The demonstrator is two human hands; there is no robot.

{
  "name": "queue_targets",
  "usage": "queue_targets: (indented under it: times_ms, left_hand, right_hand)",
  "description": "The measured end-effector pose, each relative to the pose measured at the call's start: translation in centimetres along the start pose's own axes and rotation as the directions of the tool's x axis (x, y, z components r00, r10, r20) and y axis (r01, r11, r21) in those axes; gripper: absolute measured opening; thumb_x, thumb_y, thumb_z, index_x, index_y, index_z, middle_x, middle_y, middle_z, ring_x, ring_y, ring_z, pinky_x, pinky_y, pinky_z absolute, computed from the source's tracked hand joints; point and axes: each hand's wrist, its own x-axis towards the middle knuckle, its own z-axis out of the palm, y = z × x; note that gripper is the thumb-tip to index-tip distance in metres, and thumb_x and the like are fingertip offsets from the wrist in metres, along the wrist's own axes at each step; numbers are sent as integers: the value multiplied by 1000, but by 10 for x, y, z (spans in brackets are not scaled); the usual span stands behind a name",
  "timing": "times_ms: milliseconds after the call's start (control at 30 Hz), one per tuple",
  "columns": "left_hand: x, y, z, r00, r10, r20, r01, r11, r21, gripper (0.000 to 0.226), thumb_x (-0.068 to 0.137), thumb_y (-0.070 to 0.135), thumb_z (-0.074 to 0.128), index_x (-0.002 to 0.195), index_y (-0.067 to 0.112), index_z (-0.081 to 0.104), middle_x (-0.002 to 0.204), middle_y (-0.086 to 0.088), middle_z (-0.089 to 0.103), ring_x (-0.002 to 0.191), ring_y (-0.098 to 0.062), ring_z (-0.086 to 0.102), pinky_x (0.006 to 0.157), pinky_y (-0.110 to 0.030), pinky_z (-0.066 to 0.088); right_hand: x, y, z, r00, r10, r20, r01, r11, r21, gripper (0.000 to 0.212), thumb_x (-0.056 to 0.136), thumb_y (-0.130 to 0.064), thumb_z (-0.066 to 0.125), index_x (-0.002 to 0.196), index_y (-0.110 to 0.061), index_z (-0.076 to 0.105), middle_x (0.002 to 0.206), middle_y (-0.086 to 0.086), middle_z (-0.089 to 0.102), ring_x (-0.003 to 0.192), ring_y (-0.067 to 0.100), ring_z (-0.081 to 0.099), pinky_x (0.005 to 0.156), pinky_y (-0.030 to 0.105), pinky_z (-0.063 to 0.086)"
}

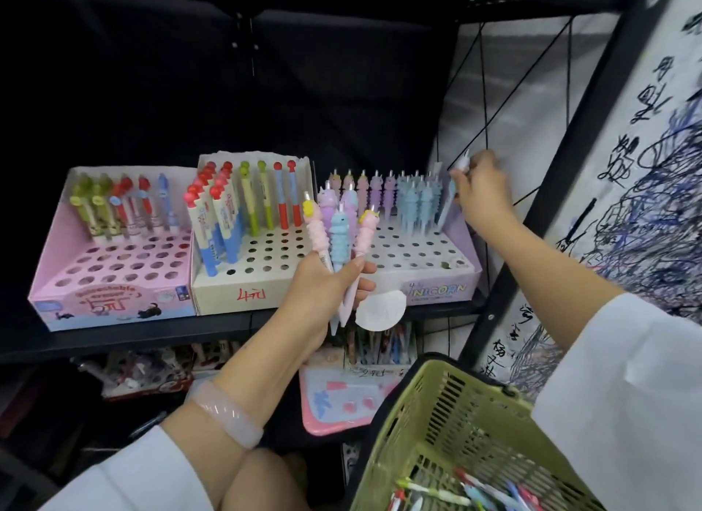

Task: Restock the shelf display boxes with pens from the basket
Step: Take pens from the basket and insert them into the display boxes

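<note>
Three display boxes stand in a row on the dark shelf: a pink box (76, 282) at left, a cream box (228, 294) in the middle and a lilac unicorn box (437, 292) at right. My left hand (323, 290) grips a bunch of unicorn pens (340, 233), pink, blue and purple, in front of the cream and lilac boxes. My right hand (480, 185) pinches a white pen (462, 162) over the far right corner of the unicorn box. A green basket (456, 415) with several loose pens (475, 493) hangs at lower right.
A black shelf post (532, 225) runs diagonally right of the unicorn box, with a scribbled white sheet (645, 168) beyond it. Below the shelf lie more stationery boxes (380, 347) and a pink board (342, 400). A white round tag (380, 311) hangs by my left hand.
</note>
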Motion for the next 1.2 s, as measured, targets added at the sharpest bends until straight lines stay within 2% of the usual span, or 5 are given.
queue_targets:
  times_ms: [500, 600, 700, 900, 1200]
  left_hand:
    - [2, 3, -6, 1000, -18, -15, 17, 999, -44, 18, 91, 8, 57, 76, 12, 65, 64, 0, 69, 57, -12, 62, 62, -34, 57]
    - [3, 4, -11, 1000, 18, -24, -20, 998, -61, 13, 91, 5, 55, 83, 12, 63, 65, 4, 71, 55, -9, 64, 52, -23, 54]
    - [4, 4, -14, 999, 38, -24, -40, 996, -84, 11, 91, 3, 54, 91, 12, 62, 65, 4, 71, 55, -9, 64, 53, -20, 53]
    - [4, 5, -19, 999, 30, -33, -35, 986, -162, 9, 90, 3, 54, 88, 7, 62, 62, 1, 70, 52, -10, 65, 52, -21, 55]
    - [18, 10, -50, 989, 86, -121, -90, 996, -25, 11, 95, 9, 49, 97, 19, 54, 62, -1, 67, 35, -10, 42, 37, -19, 35]
  right_hand:
    - [-3, 9, 24, 976, 125, 179, -76, 963, -259, 23, 95, -17, 46, 101, 2, 58, 101, 24, 62, 84, 33, 56, 65, 31, 34]
    - [-17, -13, 18, 1000, 10, -18, -11, 999, -50, 22, 93, -14, 50, 111, -2, 56, 101, 13, 60, 85, 24, 57, 68, 28, 38]
    - [-41, -47, 21, 948, -146, 284, 41, 938, 345, 17, 95, -18, 49, 94, -12, 65, 80, -6, 61, 61, -5, 54, 61, 19, 44]
    - [-69, -73, 40, 766, -234, 599, -239, 761, 604, 20, 96, -16, 49, 89, -16, 68, 78, -3, 68, 73, 8, 63, 69, 18, 53]
    - [1, -84, 50, 997, 4, 76, -36, 903, 427, 20, 97, -27, 47, 100, -8, 47, 94, 15, 67, 78, 27, 68, 75, 43, 56]
